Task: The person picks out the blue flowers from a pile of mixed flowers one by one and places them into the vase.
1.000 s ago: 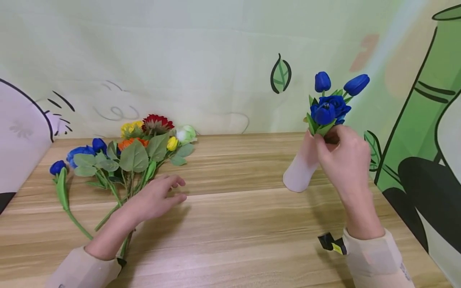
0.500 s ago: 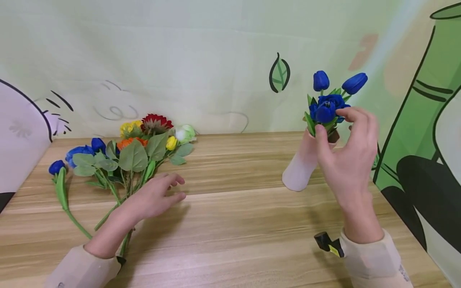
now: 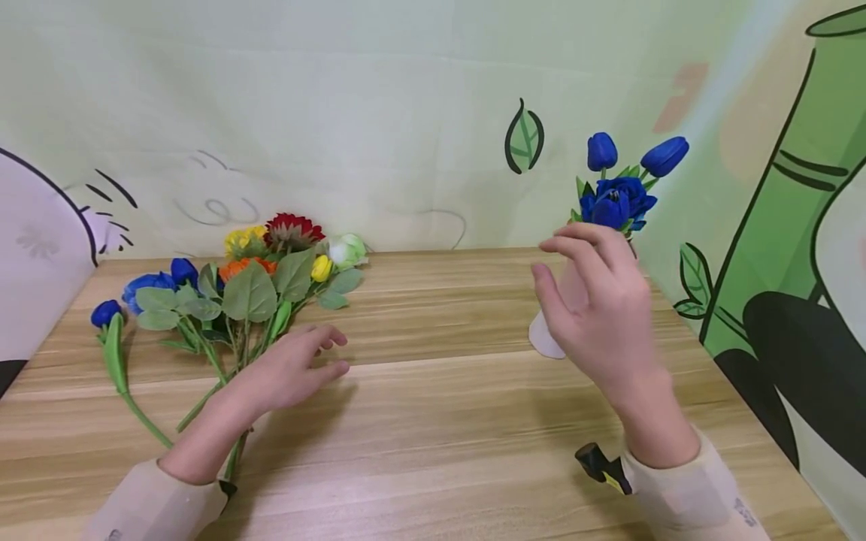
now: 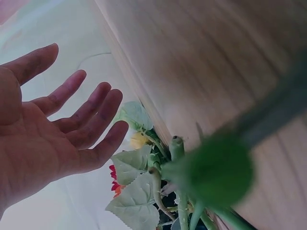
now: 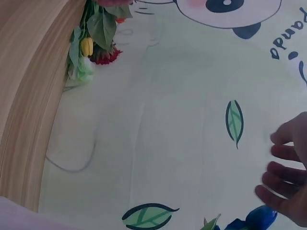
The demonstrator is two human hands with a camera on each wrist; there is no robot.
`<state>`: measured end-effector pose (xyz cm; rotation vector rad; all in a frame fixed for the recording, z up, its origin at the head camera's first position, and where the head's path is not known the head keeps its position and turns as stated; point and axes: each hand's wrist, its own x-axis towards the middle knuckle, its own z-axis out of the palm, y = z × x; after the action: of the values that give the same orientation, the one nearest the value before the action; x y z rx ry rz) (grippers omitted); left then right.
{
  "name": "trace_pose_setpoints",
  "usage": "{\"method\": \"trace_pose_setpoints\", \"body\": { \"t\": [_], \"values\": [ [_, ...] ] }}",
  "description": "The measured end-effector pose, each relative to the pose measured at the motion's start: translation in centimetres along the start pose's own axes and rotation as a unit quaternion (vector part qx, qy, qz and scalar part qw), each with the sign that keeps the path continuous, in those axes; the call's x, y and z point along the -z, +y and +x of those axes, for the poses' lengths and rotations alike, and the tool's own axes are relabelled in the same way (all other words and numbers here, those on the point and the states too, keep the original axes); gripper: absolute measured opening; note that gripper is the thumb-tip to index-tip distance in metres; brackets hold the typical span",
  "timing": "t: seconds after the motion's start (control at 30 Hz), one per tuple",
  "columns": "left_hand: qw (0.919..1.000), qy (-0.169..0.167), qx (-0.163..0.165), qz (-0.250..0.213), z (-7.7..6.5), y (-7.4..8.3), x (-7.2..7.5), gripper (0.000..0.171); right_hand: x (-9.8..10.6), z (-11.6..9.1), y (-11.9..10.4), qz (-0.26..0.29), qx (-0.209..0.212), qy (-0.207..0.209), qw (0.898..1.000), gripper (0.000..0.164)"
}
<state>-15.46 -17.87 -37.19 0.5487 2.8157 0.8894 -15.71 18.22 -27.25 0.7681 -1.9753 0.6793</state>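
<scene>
On the right of the head view, a white-and-pink vase [image 3: 546, 336] holds several blue flowers [image 3: 619, 199], tulips among them. My right hand [image 3: 602, 308] hovers in front of the vase and hides most of it; its fingers are loosely bent around nothing. To the left, my left hand [image 3: 294, 370] hangs relaxed over the stems of a loose pile of artificial flowers [image 3: 250, 289], holding nothing. In the left wrist view its fingers [image 4: 98, 115] are spread apart, with leaves and stems beyond them.
A single blue tulip [image 3: 116, 353] with a long curved stem lies at the far left of the wooden table [image 3: 419, 451]. Red, yellow, orange and white blooms lie in the pile. A printed cloth backdrop [image 3: 406, 128] stands behind the table's back edge.
My right hand has let go of the blue flowers at the vase's mouth and moved left and down, in front of the vase. My left hand has stayed still.
</scene>
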Motion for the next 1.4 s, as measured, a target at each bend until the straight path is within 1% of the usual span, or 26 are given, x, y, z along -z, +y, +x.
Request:
{"method": "trace_pose_setpoints", "body": {
  "t": [0.07,0.13,0.23,0.3,0.4,0.47,0.57,0.67,0.7,0.77,1.03,1.4],
  "values": [
    [1.0,0.001,-0.001,0.001,0.0,0.0,0.0,0.033,-0.4,-0.2,0.0,-0.002,-0.003,-0.055,0.998,0.024],
    [1.0,0.004,-0.001,0.002,0.0,-0.1,0.0,0.033,-1.1,-0.5,0.1,0.003,-0.01,-0.099,0.995,0.025],
    [1.0,0.005,0.003,0.003,-0.1,-0.1,0.0,0.033,-2.3,-1.1,0.6,0.018,-0.025,-0.147,0.989,0.025],
    [1.0,0.003,0.007,0.001,-0.2,-0.1,0.0,0.033,-3.1,-1.6,1.1,0.024,-0.038,-0.18,0.983,0.024],
    [0.9999,-0.001,0.013,-0.002,-0.2,-0.2,0.0,0.034,-4.3,-2.5,1.7,0.017,-0.064,-0.242,0.968,0.027],
    [0.9999,-0.001,0.014,-0.002,-0.2,-0.2,0.0,0.034,-5.2,-3.2,2.0,0.006,-0.074,-0.289,0.954,0.03],
    [0.9999,-0.001,0.012,-0.002,-0.2,-0.3,0.0,0.034,-6.5,-4.4,2.2,-0.003,-0.072,-0.348,0.935,0.031],
    [0.9999,0.002,0.011,-0.002,-0.2,-0.5,0.1,0.035,-7.3,-5.5,2.1,-0.009,-0.066,-0.39,0.918,0.03],
    [0.9999,0.003,0.011,-0.002,-0.3,-0.5,0.1,0.035,-7.5,-5.8,2.0,-0.01,-0.065,-0.4,0.914,0.029],
    [0.9999,0.007,0.01,-0.001,-0.3,-0.6,0.3,0.035,-7.8,-6.1,1.9,-0.015,-0.066,-0.409,0.91,0.029],
    [0.9997,0.024,0.008,-0.001,-0.6,-1.0,0.8,0.036,-7.9,-6.2,1.9,-0.026,-0.081,-0.412,0.907,0.028],
    [0.9985,0.046,0.029,-0.007,-1.1,-1.6,1.9,0.042,-7.7,-6.0,2.3,-0.027,-0.093,-0.422,0.901,0.028]
  ]
}}
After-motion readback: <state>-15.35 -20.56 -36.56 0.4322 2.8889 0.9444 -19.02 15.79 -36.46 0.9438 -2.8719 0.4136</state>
